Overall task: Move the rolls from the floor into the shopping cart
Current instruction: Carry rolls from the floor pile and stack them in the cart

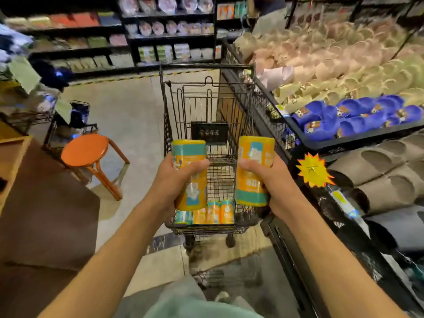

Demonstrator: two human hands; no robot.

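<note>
Two bare forearms reach forward. The left hand point(176, 177) grips one yellow-and-teal roll point(190, 173), fingers curled round its middle; the right hand point(269, 177) grasps a second roll point(255, 171) likewise. Both rolls stand nearly upright, held above the shopping cart point(206, 72), whose basket lies directly below. More rolls point(213, 212) already lie inside.
</note>
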